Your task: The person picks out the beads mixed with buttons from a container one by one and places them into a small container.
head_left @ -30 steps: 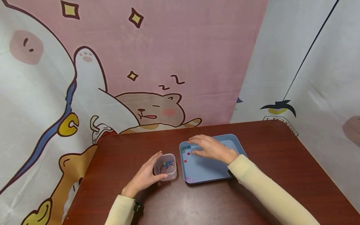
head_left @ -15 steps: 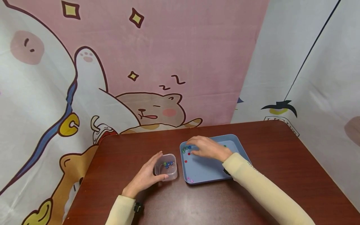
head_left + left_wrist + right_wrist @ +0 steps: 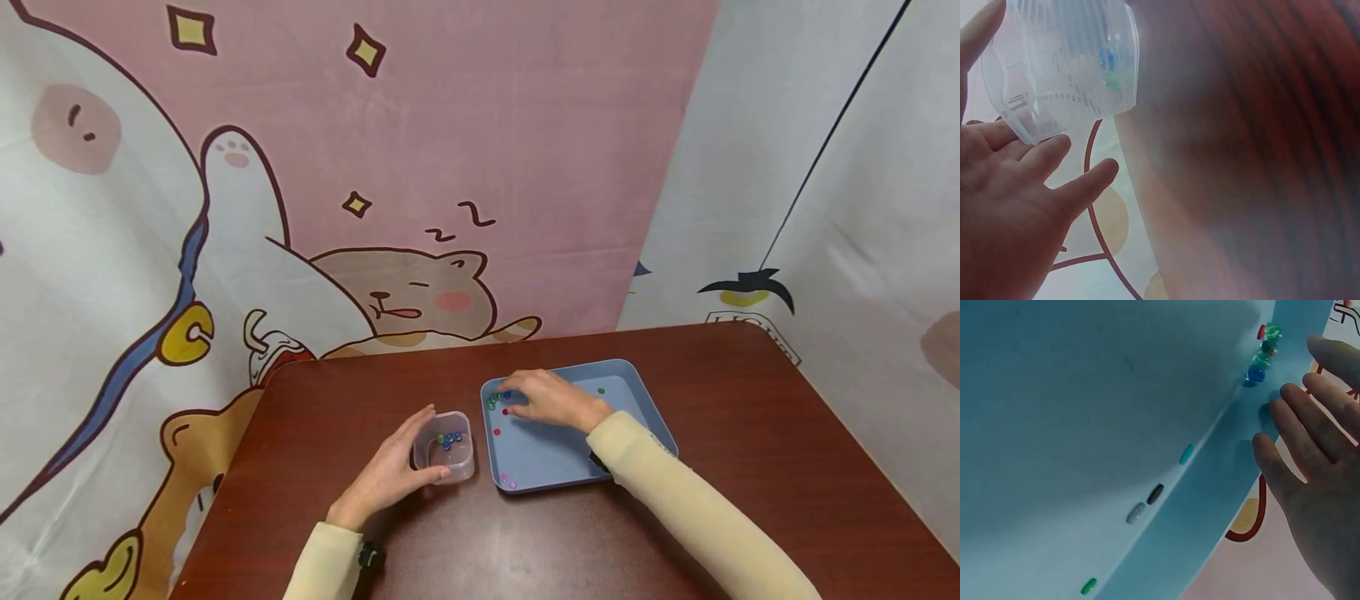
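My left hand (image 3: pixel 392 472) holds a clear plastic container (image 3: pixel 467 467), thumb on the near side and fingers along the far left. Blue and green marbles (image 3: pixel 450 439) lie inside it. My right hand (image 3: pixel 551 400) hovers over the far left corner of a blue tray (image 3: pixel 551 467), fingers loosely bent and thumb apart. Just under its fingertips, green and blue marbles (image 3: pixel 1261 360) line the tray's edge. In the right wrist view nothing shows between thumb and fingers. Two red pieces (image 3: pixel 497 432) lie near the thumb.
Pink pieces (image 3: pixel 508 482) sit in the tray's near left corner. Along its far wall lie small oblong beads: cyan (image 3: pixel 1185 454), dark (image 3: pixel 1155 494), grey (image 3: pixel 1135 513) and green (image 3: pixel 1089 586). The brown table (image 3: pixel 360 383) meets a patterned cloth (image 3: pixel 570 167) behind.
My right hand has shifted slightly left and lower toward the marbles in the tray's corner, uncovering the green bead at the back. The left hand and container stay in place.
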Tool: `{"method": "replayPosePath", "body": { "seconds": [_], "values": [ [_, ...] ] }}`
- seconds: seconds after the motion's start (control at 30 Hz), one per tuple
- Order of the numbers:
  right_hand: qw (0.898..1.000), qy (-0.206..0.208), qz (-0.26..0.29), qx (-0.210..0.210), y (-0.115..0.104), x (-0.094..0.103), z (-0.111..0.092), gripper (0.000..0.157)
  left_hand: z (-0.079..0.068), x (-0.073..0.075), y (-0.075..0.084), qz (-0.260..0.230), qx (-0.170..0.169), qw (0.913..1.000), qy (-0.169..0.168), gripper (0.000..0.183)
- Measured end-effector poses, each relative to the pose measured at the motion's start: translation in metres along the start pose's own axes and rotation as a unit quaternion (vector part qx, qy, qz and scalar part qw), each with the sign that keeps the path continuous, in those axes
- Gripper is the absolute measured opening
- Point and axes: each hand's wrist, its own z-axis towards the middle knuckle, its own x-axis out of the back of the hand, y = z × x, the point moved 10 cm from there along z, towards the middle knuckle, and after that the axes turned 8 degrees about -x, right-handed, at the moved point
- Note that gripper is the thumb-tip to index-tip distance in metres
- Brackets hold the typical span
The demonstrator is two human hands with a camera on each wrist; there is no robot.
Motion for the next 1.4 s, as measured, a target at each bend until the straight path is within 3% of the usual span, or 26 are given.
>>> {"method": "replayPosePath", "body": {
  "seconds": [1.4],
  "values": [
    [0.999,0.031,-0.017,-0.002,0.012,-0.015,0.002,0.031,0.0,-0.001,-0.003,-0.007,0.004,1.0,-0.001,0.098]
  ]
}}
